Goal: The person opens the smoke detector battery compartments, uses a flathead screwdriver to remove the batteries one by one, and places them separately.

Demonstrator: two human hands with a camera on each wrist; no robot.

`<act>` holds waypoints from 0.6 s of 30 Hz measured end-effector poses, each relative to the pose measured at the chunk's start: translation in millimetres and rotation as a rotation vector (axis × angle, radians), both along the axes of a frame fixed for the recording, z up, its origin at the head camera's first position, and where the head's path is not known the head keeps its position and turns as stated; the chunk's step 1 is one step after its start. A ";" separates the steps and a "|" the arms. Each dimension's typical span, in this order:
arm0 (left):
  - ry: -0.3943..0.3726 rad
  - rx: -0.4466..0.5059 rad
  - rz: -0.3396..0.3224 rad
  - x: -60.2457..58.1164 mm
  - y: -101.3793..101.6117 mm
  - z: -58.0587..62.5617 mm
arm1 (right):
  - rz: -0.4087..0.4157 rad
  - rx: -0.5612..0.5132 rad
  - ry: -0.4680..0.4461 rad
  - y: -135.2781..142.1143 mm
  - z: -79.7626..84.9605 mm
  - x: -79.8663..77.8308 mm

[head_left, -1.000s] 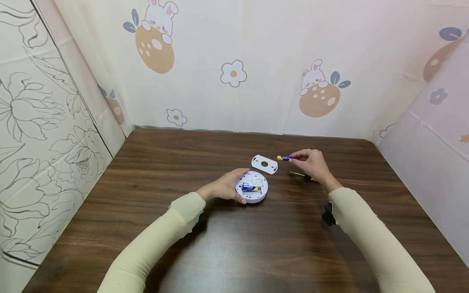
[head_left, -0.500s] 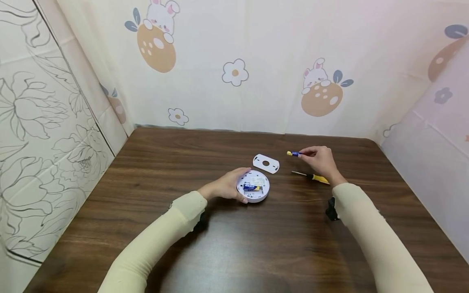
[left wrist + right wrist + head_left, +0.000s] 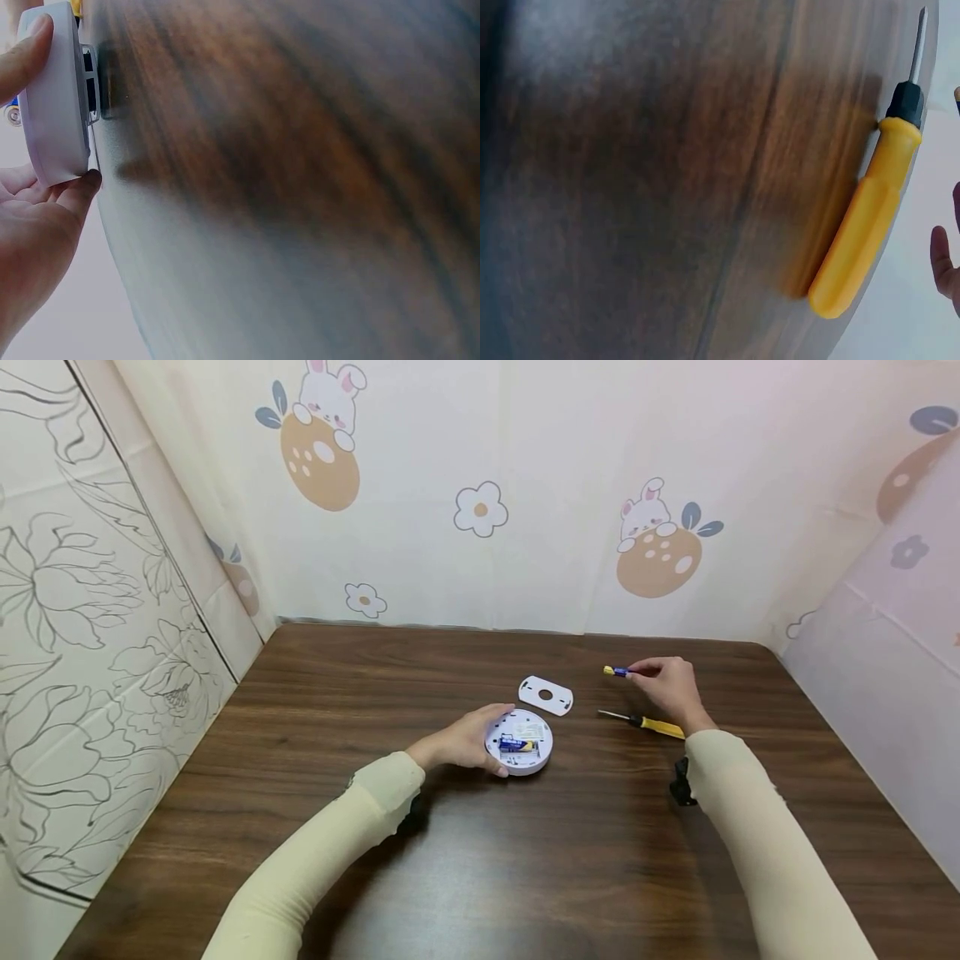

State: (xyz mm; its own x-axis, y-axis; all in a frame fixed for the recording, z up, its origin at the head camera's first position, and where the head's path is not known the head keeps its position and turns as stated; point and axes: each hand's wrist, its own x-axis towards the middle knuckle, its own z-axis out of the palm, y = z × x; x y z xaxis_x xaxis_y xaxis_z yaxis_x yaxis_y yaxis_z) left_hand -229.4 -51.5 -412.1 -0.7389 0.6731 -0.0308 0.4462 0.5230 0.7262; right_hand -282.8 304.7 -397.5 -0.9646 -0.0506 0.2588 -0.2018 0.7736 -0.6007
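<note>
My left hand (image 3: 467, 740) grips the left side of a round white smoke detector (image 3: 531, 725) on the table, battery compartment facing up. A blue-and-yellow battery (image 3: 517, 745) lies in that compartment. In the left wrist view the detector's side wall (image 3: 56, 97) stands between thumb and fingers, a slotted part (image 3: 91, 82) on its lower face. Farther right, my right hand (image 3: 671, 687) pinches a second blue-and-yellow battery (image 3: 618, 671) above the table. Only a few fingers (image 3: 945, 270) of that hand show at the edge of the right wrist view.
A white oval mounting plate (image 3: 559, 700) with a central hole lies just behind the detector. Below the right hand lies a screwdriver (image 3: 660, 727) with a yellow handle (image 3: 866, 210). The brown wooden table (image 3: 480, 860) meets a patterned curtain (image 3: 555, 568) at the back.
My right hand has drawn the battery to the right and slightly back, away from the detector, uncovering the screwdriver. My left hand and the detector stay in place.
</note>
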 end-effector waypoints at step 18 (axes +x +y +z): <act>0.002 0.001 0.001 -1.0 -0.4 -1.1 | -0.043 0.037 -0.050 6.8 -6.3 -4.1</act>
State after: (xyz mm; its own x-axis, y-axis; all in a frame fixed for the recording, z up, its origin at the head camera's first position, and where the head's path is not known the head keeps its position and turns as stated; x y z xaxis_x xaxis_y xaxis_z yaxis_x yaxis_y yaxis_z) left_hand -230.4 -51.9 -413.3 -0.7396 0.6724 -0.0285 0.4473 0.5228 0.7256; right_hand -286.9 311.5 -403.9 -0.9777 -0.0171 0.2091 -0.1382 0.8026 -0.5803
